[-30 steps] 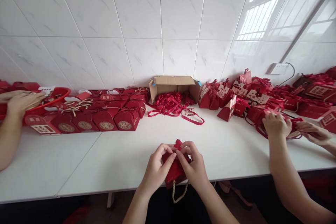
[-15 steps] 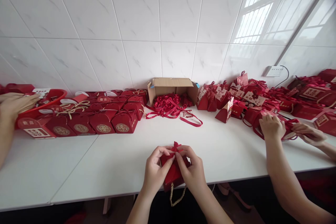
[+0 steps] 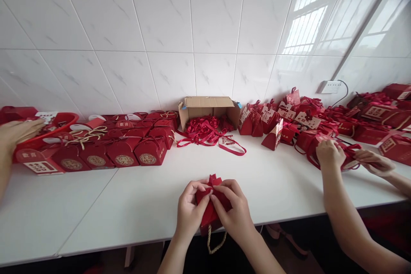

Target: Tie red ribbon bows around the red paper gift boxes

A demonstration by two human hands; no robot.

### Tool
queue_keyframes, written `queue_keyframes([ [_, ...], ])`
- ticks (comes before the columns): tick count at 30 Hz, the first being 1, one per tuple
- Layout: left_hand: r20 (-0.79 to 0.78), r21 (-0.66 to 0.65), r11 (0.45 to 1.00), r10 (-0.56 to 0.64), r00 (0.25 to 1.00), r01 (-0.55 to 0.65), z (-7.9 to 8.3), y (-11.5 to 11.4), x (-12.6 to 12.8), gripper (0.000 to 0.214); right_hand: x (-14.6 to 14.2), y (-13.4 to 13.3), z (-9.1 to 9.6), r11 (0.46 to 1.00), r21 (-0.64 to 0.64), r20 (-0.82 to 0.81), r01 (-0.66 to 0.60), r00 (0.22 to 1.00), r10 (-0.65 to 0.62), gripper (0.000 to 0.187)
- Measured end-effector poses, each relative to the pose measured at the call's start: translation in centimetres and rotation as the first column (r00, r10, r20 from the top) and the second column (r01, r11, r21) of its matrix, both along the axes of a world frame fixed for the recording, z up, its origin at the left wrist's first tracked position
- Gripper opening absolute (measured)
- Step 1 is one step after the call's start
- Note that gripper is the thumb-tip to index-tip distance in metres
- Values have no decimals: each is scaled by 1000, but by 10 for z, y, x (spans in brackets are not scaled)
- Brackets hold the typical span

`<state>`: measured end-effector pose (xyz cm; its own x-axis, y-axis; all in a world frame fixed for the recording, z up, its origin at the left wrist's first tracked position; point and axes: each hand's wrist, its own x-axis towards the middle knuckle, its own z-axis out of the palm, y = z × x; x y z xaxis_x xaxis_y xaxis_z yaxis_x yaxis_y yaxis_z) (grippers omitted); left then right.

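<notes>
A small red gift box (image 3: 210, 218) sits at the table's front edge, its twisted cream cord handle (image 3: 217, 250) hanging over the edge. Both my hands are on top of it. My left hand (image 3: 192, 203) pinches a red ribbon (image 3: 213, 181) at the box's top from the left. From the other side, my right hand (image 3: 231, 205) pinches the same ribbon, thumb and fingertips close to those of the left. The ribbon's folds stick up beyond my fingertips; the exact knot or loop is partly hidden by the fingers.
An open cardboard box (image 3: 208, 102) of red ribbons stands by the wall. Rows of red gift boxes (image 3: 123, 152) fill the left, beside a red basket (image 3: 69, 119) and another person's hand (image 3: 22, 132). At right, a co-worker's hands (image 3: 330, 154) handle a ribboned box among more red boxes.
My fingertips have shifted slightly down and closer together on the ribbon, and its folds look flatter and wider. The view has moved slightly.
</notes>
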<state>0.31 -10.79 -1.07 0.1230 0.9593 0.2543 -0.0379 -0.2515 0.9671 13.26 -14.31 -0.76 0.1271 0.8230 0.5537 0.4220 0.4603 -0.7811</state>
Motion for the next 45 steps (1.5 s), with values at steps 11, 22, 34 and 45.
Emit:
queue_keyframes([
  [11,-15,31,998,-57,998,57,-1,5,1,11,9,0,5,956,-270,-68,-112,993,97,18],
  [22,-323,269,963,78,943,13,5,4,-7,10,7,6,-2,940,-331,-274,-85,962,-10,24],
  [34,-469,304,926,-59,881,224,18,13,-20,12,38,4,9,973,-228,113,-18,993,45,25],
  [45,-430,166,950,-171,887,264,22,8,-22,19,54,2,32,956,-226,405,-185,875,265,24],
])
